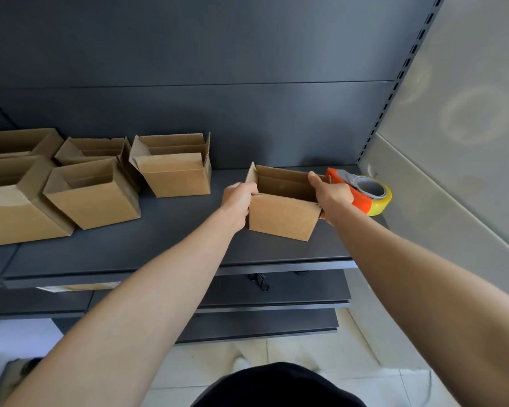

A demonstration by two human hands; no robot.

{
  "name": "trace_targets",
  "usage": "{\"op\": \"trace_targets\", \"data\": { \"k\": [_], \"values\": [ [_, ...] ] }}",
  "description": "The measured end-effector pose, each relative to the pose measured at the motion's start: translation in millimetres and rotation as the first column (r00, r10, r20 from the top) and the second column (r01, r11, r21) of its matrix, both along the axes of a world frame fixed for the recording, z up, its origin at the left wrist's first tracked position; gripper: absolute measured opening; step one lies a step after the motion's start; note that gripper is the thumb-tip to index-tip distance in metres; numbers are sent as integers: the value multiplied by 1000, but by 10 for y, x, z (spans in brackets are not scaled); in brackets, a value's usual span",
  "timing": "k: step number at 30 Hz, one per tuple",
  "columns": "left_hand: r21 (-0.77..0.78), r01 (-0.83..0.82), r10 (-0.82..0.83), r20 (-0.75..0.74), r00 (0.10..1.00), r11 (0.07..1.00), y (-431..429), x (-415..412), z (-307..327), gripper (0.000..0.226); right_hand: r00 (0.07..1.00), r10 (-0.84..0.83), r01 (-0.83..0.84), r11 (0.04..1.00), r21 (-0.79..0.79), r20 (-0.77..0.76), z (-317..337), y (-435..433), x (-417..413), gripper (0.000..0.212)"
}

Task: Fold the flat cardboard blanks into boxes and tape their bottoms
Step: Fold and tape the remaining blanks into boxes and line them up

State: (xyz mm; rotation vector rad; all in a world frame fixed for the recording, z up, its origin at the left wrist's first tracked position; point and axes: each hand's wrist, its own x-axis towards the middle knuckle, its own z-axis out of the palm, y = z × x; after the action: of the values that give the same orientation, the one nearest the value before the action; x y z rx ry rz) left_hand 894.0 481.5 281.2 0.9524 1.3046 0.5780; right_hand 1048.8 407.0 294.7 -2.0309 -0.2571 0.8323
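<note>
Over the dark metal shelf (188,230), a brown cardboard box (282,214) is held between left grip (238,201) and right grip (332,198). An orange tape dispenser (368,195) is set just behind it to the right, and five open cardboard boxes (94,198) are grouped to the left.

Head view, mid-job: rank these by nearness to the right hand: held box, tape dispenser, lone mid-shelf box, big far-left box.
1. Held box, gripped by the right hand.
2. Tape dispenser, just behind it, to the right.
3. Lone mid-shelf box, off to the left.
4. Big far-left box, farthest left.
</note>
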Motion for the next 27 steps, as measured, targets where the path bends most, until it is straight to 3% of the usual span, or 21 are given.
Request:
{"op": "trace_targets", "data": {
  "k": [4,9,12,15,20,24,27],
  "values": [
    [9,24,-25,5,1000,1000,37,-56,-26,7,998,-49,49,999,3,25,-2,44,-73,45],
    [35,-9,10,-22,1000,999,30,-182,-14,18,1000,8,-8,1000,1,22,12,110,-209,57],
    [52,-82,82,1,997,995,20,-340,5,25,996,83,-82,997,11,-23,46,224,-364,69],
    [92,-211,212,-2,977,973,14,-584,55,33,981,177,-173,984,49,-81,112,359,-587,62],
    [53,-406,404,36,914,912,69,-1107,80,12,932,332,-322,942,90,-146,234,565,-1047,58],
    [23,-465,461,91,883,885,166,-1448,90,31,903,397,-383,917,109,-162,288,744,-1361,70],
    [30,-467,462,106,880,884,302,-1618,96,42,892,398,-378,916,132,-213,245,926,-1492,66]
  ]
}}
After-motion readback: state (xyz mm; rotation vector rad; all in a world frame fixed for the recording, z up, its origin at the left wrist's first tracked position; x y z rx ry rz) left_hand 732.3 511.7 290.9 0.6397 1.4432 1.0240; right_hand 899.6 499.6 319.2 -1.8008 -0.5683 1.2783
